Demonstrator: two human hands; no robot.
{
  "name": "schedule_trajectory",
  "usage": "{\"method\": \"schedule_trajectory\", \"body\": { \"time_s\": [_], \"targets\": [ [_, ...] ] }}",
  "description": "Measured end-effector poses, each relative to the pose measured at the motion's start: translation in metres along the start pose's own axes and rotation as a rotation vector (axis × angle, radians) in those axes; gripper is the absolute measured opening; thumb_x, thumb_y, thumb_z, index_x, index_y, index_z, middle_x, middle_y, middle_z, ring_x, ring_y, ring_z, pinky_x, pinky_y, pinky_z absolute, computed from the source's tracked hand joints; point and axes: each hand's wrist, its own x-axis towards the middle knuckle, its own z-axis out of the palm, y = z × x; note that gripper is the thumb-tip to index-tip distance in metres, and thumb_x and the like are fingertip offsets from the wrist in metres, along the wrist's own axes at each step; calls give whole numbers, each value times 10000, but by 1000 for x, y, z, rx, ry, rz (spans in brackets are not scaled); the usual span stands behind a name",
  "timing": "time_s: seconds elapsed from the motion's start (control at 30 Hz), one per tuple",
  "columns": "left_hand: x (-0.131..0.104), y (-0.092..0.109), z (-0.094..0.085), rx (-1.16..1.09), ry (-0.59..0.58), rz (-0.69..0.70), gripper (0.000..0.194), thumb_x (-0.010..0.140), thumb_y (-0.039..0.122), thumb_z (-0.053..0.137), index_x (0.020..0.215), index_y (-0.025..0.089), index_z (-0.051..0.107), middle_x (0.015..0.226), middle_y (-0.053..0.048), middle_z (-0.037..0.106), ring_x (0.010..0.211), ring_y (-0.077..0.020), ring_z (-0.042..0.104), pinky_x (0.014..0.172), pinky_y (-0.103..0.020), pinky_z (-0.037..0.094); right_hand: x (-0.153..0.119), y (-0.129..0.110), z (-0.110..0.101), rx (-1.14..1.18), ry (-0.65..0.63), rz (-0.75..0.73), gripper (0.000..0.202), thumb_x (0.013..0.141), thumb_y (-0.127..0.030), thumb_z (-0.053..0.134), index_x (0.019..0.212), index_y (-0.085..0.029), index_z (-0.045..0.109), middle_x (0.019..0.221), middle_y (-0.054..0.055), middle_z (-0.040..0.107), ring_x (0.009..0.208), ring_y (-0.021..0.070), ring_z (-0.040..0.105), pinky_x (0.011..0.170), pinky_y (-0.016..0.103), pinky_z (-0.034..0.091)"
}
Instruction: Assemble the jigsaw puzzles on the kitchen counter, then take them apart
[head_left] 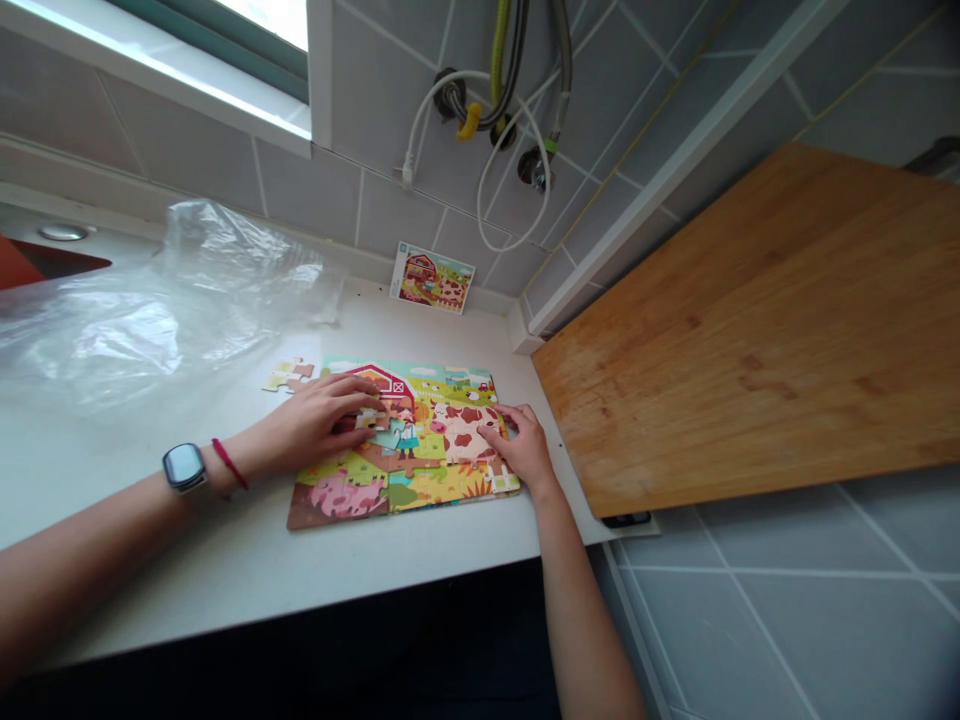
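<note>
A farm jigsaw puzzle [420,485] with a red barn, a spotted cow and a pink pig lies on the white counter. My left hand [330,415] is over its left middle, with a small puzzle piece [370,419] between thumb and fingers. Beside that piece, a pale teal piece [388,436] sits at a slant near the farmer figure. My right hand [525,447] rests at the puzzle's right edge, thumb and forefinger apart over the cow; its other fingers are partly hidden. A few loose joined pieces [289,375] lie left of the puzzle, above my left wrist.
Crumpled clear plastic [225,290] covers the counter's back left. A picture card [433,278] of the same farm scene leans against the tiled wall. A wooden board [750,350] stands close on the right. Hoses and a white cable [480,190] hang above.
</note>
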Motion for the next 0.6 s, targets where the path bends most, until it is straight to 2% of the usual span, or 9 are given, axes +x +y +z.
{"method": "schedule_trajectory", "body": {
  "time_s": [0.1, 0.2, 0.3, 0.43, 0.6],
  "targets": [
    [0, 1, 0, 2, -1, -2, 346, 994, 489, 592, 1233, 299, 754, 1358, -87, 690, 1265, -313, 628, 1081, -507, 526, 0, 3, 2, -5, 32, -17, 485, 791, -488, 846, 1207, -248, 779, 1120, 79, 631, 1051, 261, 666, 1001, 422, 566],
    [0, 2, -1, -11, 5, -5, 344, 1003, 487, 582, 1227, 291, 755, 1354, -89, 691, 1267, -314, 626, 1091, -512, 516, 0, 6, 3, -2, 52, -72, 471, 799, -472, 850, 1217, -261, 794, 1268, 103, 604, 1181, 277, 631, 1103, 446, 518],
    [0, 3, -3, -28, -7, -8, 362, 1003, 539, 592, 1223, 304, 758, 1356, -80, 692, 1278, -313, 619, 1104, -507, 506, 0, 8, 4, 3, 45, -117, 320, 882, -433, 785, 1159, -278, 828, 1392, 109, 580, 1232, 281, 605, 1131, 471, 504],
    [-1, 3, -4, -12, -37, 1, 458, 938, 624, 668, 1269, 317, 741, 1392, -83, 671, 1319, -338, 591, 1110, -526, 496, 0, 10, 6, -33, 63, -153, 227, 941, -362, 721, 1125, -307, 843, 1373, 107, 620, 1262, 293, 584, 1140, 506, 496],
    [-1, 2, -3, 25, -43, 11, 429, 961, 585, 654, 1293, 323, 724, 1411, -82, 656, 1328, -339, 581, 1108, -540, 490, 0, 8, 8, -48, 54, -166, 233, 938, -354, 710, 1119, -297, 845, 1388, 119, 616, 1292, 306, 571, 1151, 516, 478]
  ]
}}
